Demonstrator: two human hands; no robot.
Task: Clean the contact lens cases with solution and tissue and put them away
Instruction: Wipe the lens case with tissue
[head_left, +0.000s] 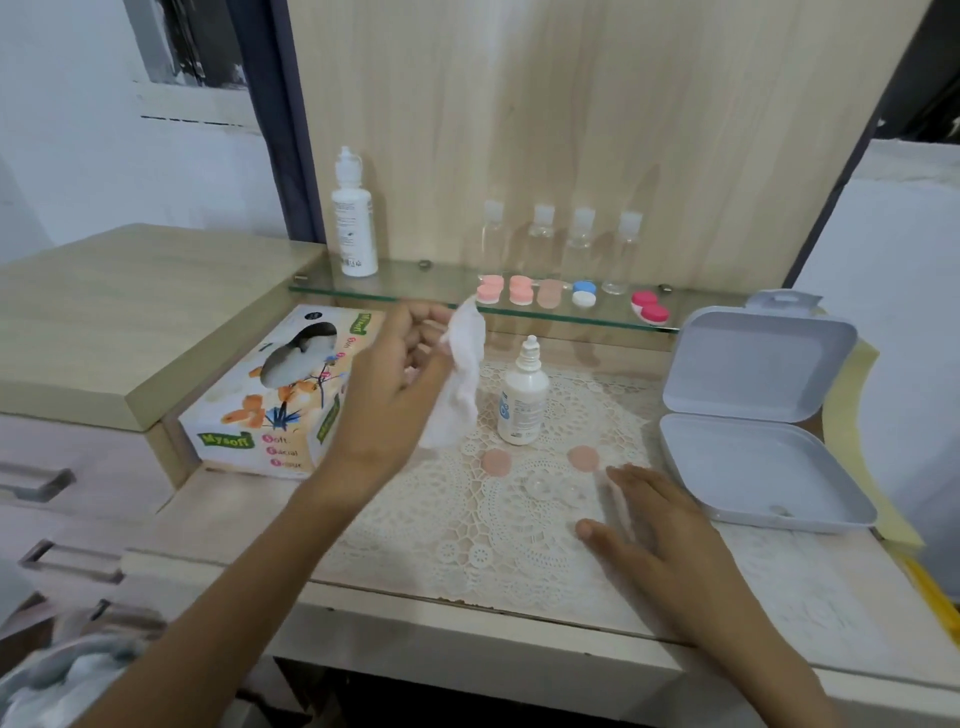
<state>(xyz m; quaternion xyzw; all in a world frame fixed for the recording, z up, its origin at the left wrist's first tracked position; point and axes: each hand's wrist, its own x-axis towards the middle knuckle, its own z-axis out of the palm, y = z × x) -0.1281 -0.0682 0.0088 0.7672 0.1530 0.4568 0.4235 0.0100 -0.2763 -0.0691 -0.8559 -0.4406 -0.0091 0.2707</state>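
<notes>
— Where's the lens case (545, 486)?
— Clear twin cups, lower centre on the lace doily (467, 540); round pink caps (497, 461) lie off, just above.
— Hands?
— Left hand (395, 379) pinches a crumpled white tissue (460, 379); right hand (654, 519) flat, fingers straight, beside the case.

A home, I'd say, a bedroom dressing corner; a pale wood vanity (467, 639) with a glass shelf (415, 288) of small travel bottles (579, 244) and lens cases (521, 289); a lace doily (467, 525) on top; a flowered tissue box (270, 410); drawers (78, 483) alongside; a dark curtain (280, 104) behind.
</notes>
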